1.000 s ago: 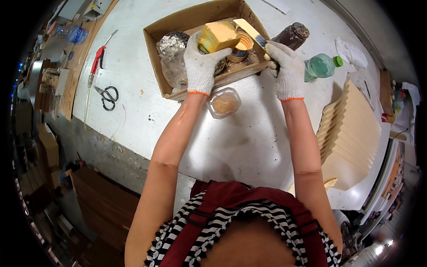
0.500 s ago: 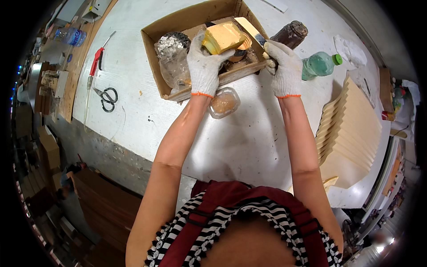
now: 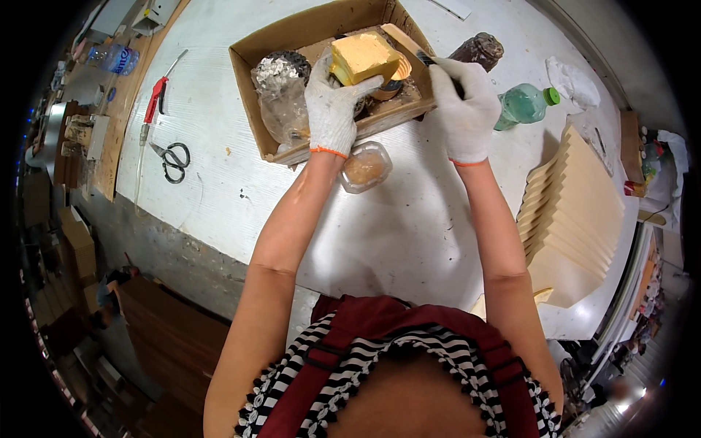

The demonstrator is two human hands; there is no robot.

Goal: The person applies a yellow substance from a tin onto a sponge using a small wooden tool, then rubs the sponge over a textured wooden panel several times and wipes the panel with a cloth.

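Observation:
My left hand [image 3: 332, 102], in a white knit glove with an orange cuff, grips a yellow block [image 3: 365, 58] with a rough, pale top over the cardboard box [image 3: 252, 120]. My right hand [image 3: 464, 109], gloved alike, is closed round the dark end of a flat, pale wooden stick [image 3: 404, 40]. Its fingertips are partly hidden. The stick's far end points up and left over the box, close to the block. Inside the box, a round tub with an orange rim [image 3: 400, 69] sits behind the block, and crumpled foil [image 3: 281, 71] and a clear plastic bag [image 3: 285, 113] lie at the left.
A clear dish [image 3: 366, 169] of brownish stuff stands before the box. Right of it are a dark, stained bottle [image 3: 478, 51], a green-capped bottle [image 3: 522, 106] and stacked wavy-edged cream sheets [image 3: 573, 226]. Scissors [image 3: 174, 162] and a red-handled air gun [image 3: 155, 98] lie left.
My right hand has turned and shifted slightly, and the wooden stick has moved a little left with it. The yellow block has tilted so its top faces up more. My left hand keeps its grip.

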